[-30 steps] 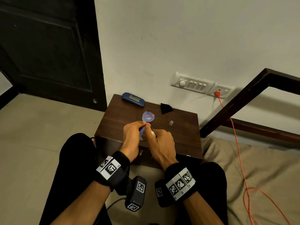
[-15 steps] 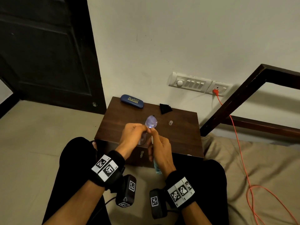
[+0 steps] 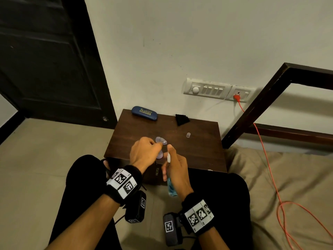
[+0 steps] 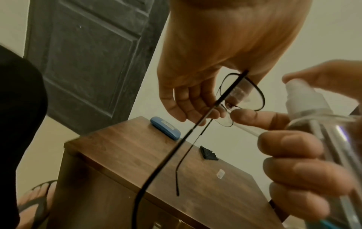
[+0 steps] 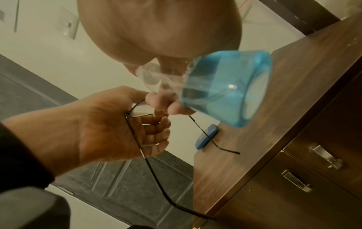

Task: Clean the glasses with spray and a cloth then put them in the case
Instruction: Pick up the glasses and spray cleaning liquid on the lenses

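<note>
Thin black wire-framed glasses (image 3: pixel 161 140) (image 4: pixel 243 94) (image 5: pixel 140 110) hang above the wooden table's near edge, temples unfolded and pointing down. My left hand (image 3: pixel 153 147) (image 4: pixel 195 100) (image 5: pixel 109 124) pinches them at the frame by the lenses. Just to the right, my right hand (image 3: pixel 175 166) (image 4: pixel 293 155) grips a clear spray bottle (image 3: pixel 170 186) (image 4: pixel 313 111) (image 5: pixel 225 88) with blue liquid, index finger on top of its white nozzle, which faces the lenses. The blue case (image 3: pixel 144 113) (image 4: pixel 165 130) lies shut at the table's back left. A folded black cloth (image 3: pixel 182 119) (image 4: pixel 208 154) lies at the back middle.
A small clear cap (image 3: pixel 188 134) (image 4: pixel 220 174) stands on the brown table (image 3: pixel 198 156), which has drawers with metal handles (image 5: pixel 325 156) in front. An orange cable (image 3: pixel 266 159) runs from the wall socket over the beige bedding at right. A dark door stands at left.
Both hands rose off the table top and drew toward me. The bottle swung upright so its blue base shows below my right hand, and the glasses turned to face its nozzle.
</note>
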